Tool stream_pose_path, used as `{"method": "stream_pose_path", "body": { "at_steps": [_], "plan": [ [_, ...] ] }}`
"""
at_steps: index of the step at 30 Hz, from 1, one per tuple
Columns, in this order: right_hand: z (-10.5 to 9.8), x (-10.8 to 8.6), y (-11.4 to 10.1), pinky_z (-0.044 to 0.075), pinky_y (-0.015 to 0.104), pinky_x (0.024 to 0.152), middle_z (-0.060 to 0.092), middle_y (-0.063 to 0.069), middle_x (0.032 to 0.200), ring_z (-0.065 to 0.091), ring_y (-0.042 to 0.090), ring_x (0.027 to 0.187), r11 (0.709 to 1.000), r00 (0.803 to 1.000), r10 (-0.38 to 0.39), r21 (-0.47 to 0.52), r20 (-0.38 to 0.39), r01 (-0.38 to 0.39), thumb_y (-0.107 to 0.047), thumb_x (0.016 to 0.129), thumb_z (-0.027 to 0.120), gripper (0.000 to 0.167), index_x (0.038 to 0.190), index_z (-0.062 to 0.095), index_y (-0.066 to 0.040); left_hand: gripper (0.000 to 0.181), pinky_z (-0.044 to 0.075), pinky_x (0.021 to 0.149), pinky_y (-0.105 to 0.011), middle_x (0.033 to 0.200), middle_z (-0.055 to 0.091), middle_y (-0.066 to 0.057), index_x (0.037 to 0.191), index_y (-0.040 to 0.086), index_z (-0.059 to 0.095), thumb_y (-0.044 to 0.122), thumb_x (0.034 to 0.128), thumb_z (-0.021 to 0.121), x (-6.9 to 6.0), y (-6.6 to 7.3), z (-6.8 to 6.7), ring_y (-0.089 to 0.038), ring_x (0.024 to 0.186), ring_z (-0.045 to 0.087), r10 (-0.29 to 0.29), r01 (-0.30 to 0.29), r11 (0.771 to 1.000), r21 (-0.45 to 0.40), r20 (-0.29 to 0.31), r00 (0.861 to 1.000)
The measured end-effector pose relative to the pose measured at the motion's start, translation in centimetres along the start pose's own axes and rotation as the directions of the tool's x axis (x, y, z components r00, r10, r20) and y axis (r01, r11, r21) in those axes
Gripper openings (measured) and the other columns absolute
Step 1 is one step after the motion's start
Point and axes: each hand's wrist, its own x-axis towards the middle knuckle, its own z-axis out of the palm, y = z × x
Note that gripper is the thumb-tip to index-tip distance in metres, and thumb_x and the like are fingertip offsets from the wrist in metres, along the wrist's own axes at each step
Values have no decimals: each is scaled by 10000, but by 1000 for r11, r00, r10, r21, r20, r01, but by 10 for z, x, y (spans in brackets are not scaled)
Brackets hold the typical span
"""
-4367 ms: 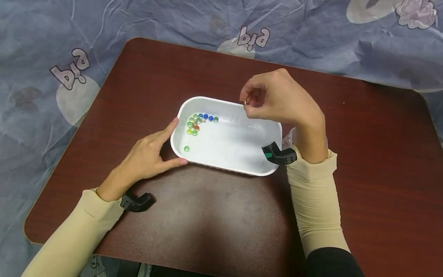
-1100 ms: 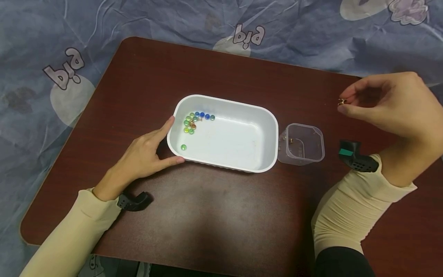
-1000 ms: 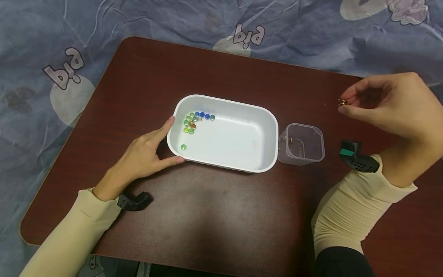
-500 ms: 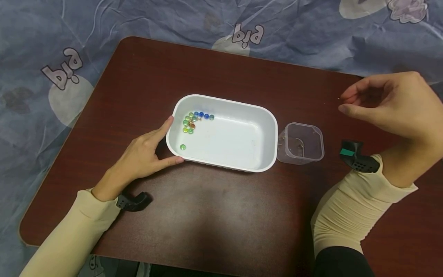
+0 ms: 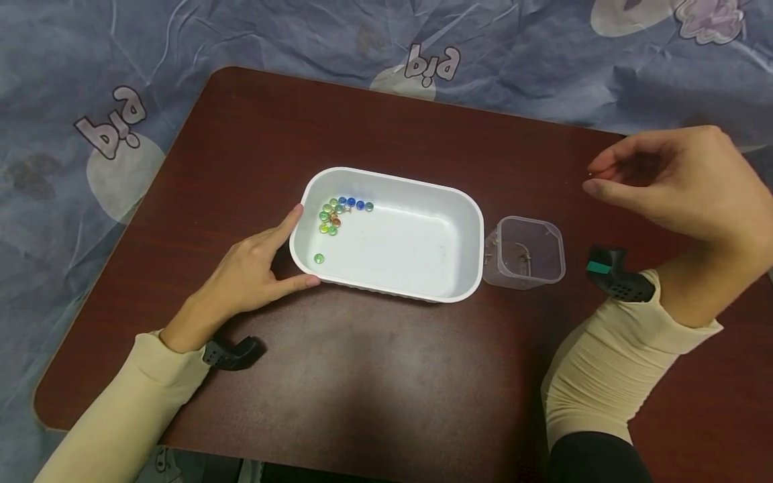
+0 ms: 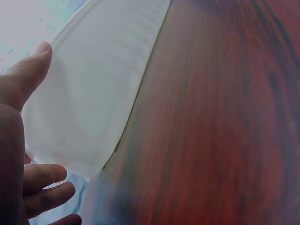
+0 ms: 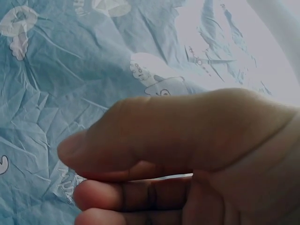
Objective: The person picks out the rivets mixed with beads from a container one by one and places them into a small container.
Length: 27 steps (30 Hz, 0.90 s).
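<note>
Head view: tray [image 5: 410, 248] at the centre of the frame, white, oblong, its long side sloping slightly down to the right.
Marbles [image 5: 351, 202]: green, yellow, blue and orange, clustered in the tray's upper left part; small coppery bits lie among them, too small to make out well.
Lone green marble [image 5: 319, 258]: in the tray's lower left corner, apart from the cluster.
Left hand [image 5: 253, 268]: left of centre, thumb and forefinger straight and spread wide, tips touching the tray's left end; it steadies the rim without gripping it.
Right hand [image 5: 688, 181]: right edge of the frame, above and right of the box, fingers loosely bent, a narrow gap between thumb tip and forefinger tip; nothing seen in its hold.
Box [image 5: 546, 245]: clear, squarish, right of centre, just beside the tray's right end; small metallic bits [image 5: 525, 255] lie inside.
Left wrist view: thumb along the tray's pale outer side at upper left; other fingers at lower left; table [image 6: 211, 140] to the right.
Right wrist view: thumb above two bent fingers, patterned cloth [image 7: 70, 70] behind.
</note>
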Motion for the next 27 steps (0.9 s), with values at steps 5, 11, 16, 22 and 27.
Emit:
{"method": "stream_pose_path", "body": {
  "at_steps": [5, 11, 16, 22, 27],
  "plan": [
    [0, 3, -2, 398, 75, 556, 682, -195, 705, 595, -51, 580, 1000, 1000, -2, -7, 17, 2, -118, 821, 798, 82, 865, 732, -137, 1017, 476, 934, -545, 1453, 476, -212, 1571, 93, 257, 562, 817, 753, 1, 0, 1, -368, 1246, 546, 7, -7, 1000, 0, -11, 1000],
    [2, 5, -8, 408, 81, 560, 691, -174, 718, 605, -37, 595, 999, 1000, 13, 38, 7, -14, -121, 818, 802, 83, 871, 738, -128, 1014, 479, 933, -543, 1462, 467, -209, 1565, 79, 270, 665, 833, 655, 0, -1, 2, -364, 1256, 539, 19, -19, 1000, -9, -18, 1000],
    [12, 10, -21, 405, 93, 570, 685, -160, 723, 593, -21, 607, 999, 1000, 2, 41, 23, -3, -143, 822, 801, 82, 872, 739, -123, 1011, 470, 950, -537, 1477, 454, -193, 1565, 82, 271, 639, 830, 684, -1, -2, 1, -355, 1273, 527, 11, -11, 1000, -13, -13, 1000],
    [24, 20, -35, 387, 112, 591, 674, -141, 709, 569, 0, 605, 999, 998, -47, 10, 46, 47, -156, 820, 804, 82, 865, 743, -122, 1008, 468, 953, -541, 1472, 458, -197, 1561, 75, 280, 701, 839, 601, -2, -2, 1, -359, 1272, 527, 19, -19, 1000, -19, -24, 1000],
    [29, 27, -43, 386, 128, 594, 679, -167, 726, 563, 9, 591, 995, 994, -96, -30, 58, 98, -167, 831, 788, 73, 878, 753, -122, 1002, 462, 962, -539, 1470, 459, -196, 1563, 82, 280, 696, 842, 609, 0, -2, 1, -358, 1277, 524, 18, -18, 1000, -22, -23, 1000]
  ]
}}
